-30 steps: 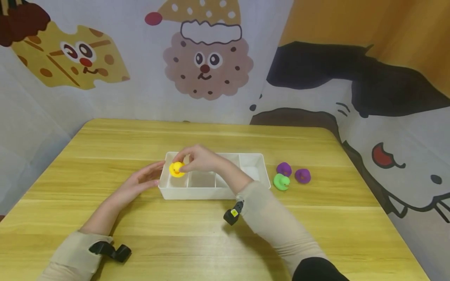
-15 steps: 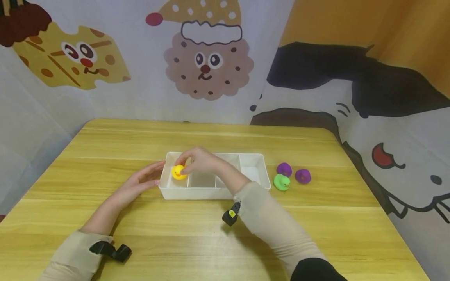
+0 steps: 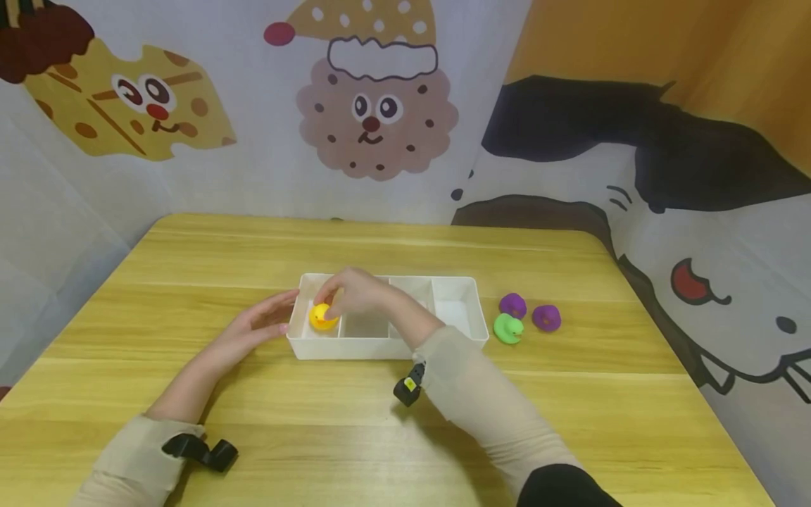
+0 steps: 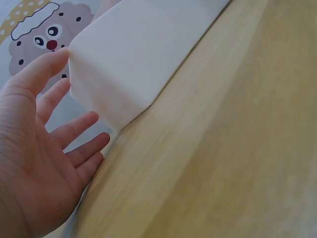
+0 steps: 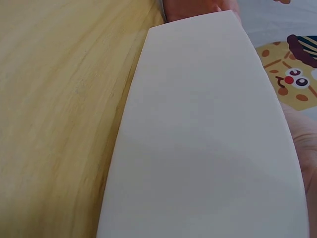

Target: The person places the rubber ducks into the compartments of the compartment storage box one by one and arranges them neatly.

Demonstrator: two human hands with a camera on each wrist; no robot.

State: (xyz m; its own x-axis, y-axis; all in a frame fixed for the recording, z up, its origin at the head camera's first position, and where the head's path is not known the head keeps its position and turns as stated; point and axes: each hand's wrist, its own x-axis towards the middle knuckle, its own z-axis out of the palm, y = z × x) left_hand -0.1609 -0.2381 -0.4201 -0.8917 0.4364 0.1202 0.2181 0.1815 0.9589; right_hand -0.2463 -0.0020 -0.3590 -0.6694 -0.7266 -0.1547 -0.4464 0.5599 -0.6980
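Observation:
A white box (image 3: 386, 348) with several compartments lies lengthwise on the table. In its leftmost compartment is a yellow toy duck (image 3: 320, 320), pinched between the thumb and fingers of my right hand (image 3: 360, 292). The right wrist view shows mostly the box's long outer wall (image 5: 203, 124), which hides the duck and fingertips. My left hand (image 3: 250, 329) touches the box's left end. Seen from the left wrist, its fingers (image 4: 79, 129) are spread and nearly straight, with the thumb against the box corner.
To the right of the box, two purple toy ducks (image 3: 546, 318) and a green toy duck (image 3: 508, 329) sit close together on the wooden table (image 3: 317, 436). A curtain with cartoon prints (image 3: 376, 113) hangs behind the table.
My right hand has lowered the yellow duck deeper into the leftmost compartment, bringing it slightly nearer the front wall. The left hand and the other ducks stay where they were.

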